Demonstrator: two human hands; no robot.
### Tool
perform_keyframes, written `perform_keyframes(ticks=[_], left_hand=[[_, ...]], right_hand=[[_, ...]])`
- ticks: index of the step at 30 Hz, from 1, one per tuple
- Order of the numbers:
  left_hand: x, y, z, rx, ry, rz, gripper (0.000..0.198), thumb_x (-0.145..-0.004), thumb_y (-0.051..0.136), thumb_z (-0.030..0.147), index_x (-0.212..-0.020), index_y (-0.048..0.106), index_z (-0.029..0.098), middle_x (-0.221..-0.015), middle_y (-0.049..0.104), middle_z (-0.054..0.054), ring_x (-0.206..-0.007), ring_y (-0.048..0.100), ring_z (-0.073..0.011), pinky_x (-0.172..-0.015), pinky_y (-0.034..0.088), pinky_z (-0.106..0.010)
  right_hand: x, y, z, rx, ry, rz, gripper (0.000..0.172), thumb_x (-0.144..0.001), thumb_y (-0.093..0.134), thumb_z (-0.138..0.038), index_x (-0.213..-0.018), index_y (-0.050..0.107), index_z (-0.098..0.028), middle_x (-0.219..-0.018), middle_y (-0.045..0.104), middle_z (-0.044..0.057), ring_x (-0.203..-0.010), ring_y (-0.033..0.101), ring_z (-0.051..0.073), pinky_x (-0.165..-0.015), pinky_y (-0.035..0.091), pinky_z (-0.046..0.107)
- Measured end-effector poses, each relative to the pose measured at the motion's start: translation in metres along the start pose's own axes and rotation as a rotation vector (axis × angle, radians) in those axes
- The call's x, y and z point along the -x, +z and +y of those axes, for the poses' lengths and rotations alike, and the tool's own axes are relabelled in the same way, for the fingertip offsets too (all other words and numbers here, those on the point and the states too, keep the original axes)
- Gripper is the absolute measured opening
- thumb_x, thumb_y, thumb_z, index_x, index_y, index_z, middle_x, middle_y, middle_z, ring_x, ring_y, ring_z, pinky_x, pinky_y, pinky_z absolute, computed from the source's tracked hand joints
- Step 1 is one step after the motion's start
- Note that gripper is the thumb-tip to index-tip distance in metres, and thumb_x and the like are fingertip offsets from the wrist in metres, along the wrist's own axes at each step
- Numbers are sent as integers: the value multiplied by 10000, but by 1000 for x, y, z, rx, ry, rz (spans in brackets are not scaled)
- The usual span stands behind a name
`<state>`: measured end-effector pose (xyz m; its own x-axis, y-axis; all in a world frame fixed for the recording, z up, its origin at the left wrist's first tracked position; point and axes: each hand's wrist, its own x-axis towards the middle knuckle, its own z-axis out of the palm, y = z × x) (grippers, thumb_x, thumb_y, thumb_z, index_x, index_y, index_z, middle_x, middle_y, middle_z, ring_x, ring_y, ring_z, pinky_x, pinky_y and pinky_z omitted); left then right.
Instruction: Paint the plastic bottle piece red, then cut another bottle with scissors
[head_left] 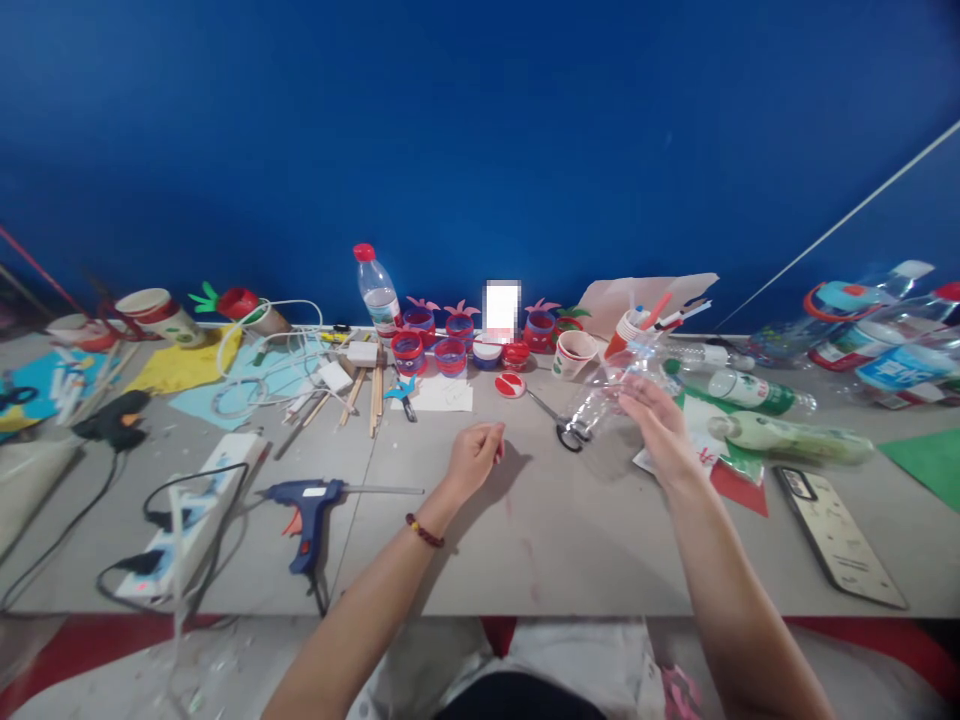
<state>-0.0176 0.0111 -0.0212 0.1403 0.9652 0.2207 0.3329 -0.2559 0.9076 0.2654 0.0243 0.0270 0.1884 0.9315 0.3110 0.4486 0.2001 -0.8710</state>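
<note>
My left hand (476, 457) is curled into a loose fist over the middle of the table, with nothing visible in it. A dark bead bracelet (424, 531) circles that wrist. At the right, my right hand (658, 425) grips a clear plastic bottle (600, 398), which is blurred and see-through. Scissors with black handles (572, 434) lie just left of the bottle, partly behind it. Left of my left hand, a blue hot glue gun (304, 505) rests on its side with a glue stick (386, 490) sticking out of its back.
Several red and blue painted cups (409, 352) stand along the wall beside a red-capped bottle (379, 295). A power strip (199, 510) and cables lie left. Green-labelled bottles (757, 390), a phone (840, 535) and larger bottles (911, 360) fill the right. A pen cup (626, 332) stands behind.
</note>
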Motion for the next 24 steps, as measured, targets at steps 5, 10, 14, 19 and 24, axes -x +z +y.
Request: perform_keyframes(ticks=[5, 10, 14, 19, 24], left_hand=[[-6, 4, -1, 534, -207, -87, 575, -867, 472, 734, -1024, 615, 200, -969, 702, -103, -812, 670, -181, -670, 542, -308], [-2, 6, -3, 648, -274, -175, 627, -707, 796, 567, -1180, 563, 229, -1146, 682, -116, -1010, 675, -234, -823, 564, -367], [-1, 8, -4, 614, -320, -103, 668, -640, 869, 435, -1184, 548, 218, -1135, 655, -99, -967, 654, -200, -804, 555, -332], [-5, 3, -12, 463, -297, 71, 635, -682, 827, 395, -1218, 534, 222, -1171, 601, -84, -920, 635, -169, -798, 544, -322], [-6, -9, -16, 94, -145, 268, 656, -664, 848, 342, -1214, 503, 246, -1174, 618, -67, -1025, 627, -215, -927, 506, -392]], right_hand=[[17, 43, -15, -342, 200, -352, 477, -850, 650, -505, -1248, 633, -243, -1158, 741, 97, -1137, 673, 275, -982, 538, 443], [33, 80, -12, -348, 243, -452, 565, -803, 695, -536, -1276, 602, -242, -1234, 716, 100, -1120, 679, 261, -1001, 523, 429], [32, 80, -6, -78, 60, -355, 450, -842, 617, -516, -1194, 649, -238, -1217, 713, 104, -1125, 656, 282, -1003, 498, 456], [23, 64, 9, 393, -172, -189, 242, -857, 551, -336, -1016, 668, -196, -1031, 718, 129, -1025, 624, 303, -941, 470, 468], [26, 61, 16, 700, -102, -231, 203, -845, 552, -249, -1012, 644, -179, -1000, 679, 119, -940, 594, 294, -871, 455, 421]])
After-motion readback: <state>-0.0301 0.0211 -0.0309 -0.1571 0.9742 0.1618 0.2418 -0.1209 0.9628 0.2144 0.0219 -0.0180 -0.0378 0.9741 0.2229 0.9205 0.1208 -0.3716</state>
